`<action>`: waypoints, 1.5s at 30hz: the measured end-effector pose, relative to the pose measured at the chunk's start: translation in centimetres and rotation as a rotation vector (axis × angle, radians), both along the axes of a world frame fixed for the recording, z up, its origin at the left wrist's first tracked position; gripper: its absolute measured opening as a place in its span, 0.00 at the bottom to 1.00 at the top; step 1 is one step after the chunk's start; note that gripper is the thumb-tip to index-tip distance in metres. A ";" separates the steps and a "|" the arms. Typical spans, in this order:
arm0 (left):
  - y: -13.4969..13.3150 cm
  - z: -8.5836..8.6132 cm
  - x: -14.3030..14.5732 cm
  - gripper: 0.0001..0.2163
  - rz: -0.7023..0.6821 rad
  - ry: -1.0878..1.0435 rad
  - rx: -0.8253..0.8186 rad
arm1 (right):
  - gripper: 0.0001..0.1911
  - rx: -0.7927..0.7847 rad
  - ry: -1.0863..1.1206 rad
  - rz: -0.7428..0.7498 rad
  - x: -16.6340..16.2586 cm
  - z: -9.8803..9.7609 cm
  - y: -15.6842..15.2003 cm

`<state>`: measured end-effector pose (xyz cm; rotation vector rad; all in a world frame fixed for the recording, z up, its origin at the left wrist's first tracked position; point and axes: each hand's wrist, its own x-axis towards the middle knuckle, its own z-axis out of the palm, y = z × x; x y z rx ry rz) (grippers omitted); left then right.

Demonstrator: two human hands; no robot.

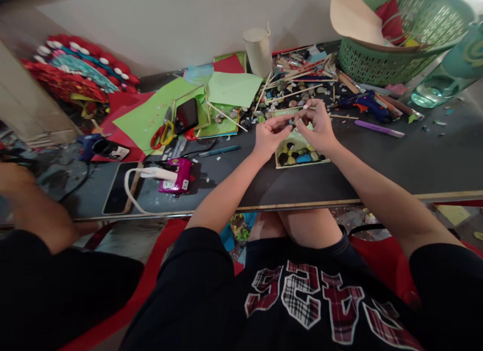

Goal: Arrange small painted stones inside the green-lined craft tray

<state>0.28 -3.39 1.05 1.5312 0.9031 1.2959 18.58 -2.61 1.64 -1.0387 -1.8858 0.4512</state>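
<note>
Pinching a pebble (292,121), left hand (268,135) meets right hand (320,125) above tray (302,164).

The left hand (268,136) and right hand (321,125), pinching together, are hiding most of a tiny piece (292,121) too small to tell, while the picture's edges are cutting off the green basket (377,64) at the table's (377,162) far right corner and another person's arm (33,210).
</note>
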 end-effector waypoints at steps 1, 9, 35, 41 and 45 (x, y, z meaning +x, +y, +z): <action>0.0 0.0 0.0 0.33 0.000 -0.008 -0.004 | 0.23 -0.008 0.010 0.007 0.0 0.0 0.1; -0.1 0.5 -0.1 0.26 0.069 0.029 0.099 | 0.32 0.077 0.053 -0.060 -0.1 1.3 -1.1; 0.0 -0.2 0.2 0.29 0.031 0.040 0.004 | 0.15 0.151 -0.112 -0.089 -0.1 1.6 -1.3; -0.2 -0.2 0.4 0.29 0.080 0.053 0.061 | 0.20 0.159 -0.076 -0.050 -0.2 1.0 -1.0; 0.0 -0.5 0.5 0.30 0.072 0.049 0.095 | 0.23 0.160 -0.022 -0.001 -0.1 0.1 -0.4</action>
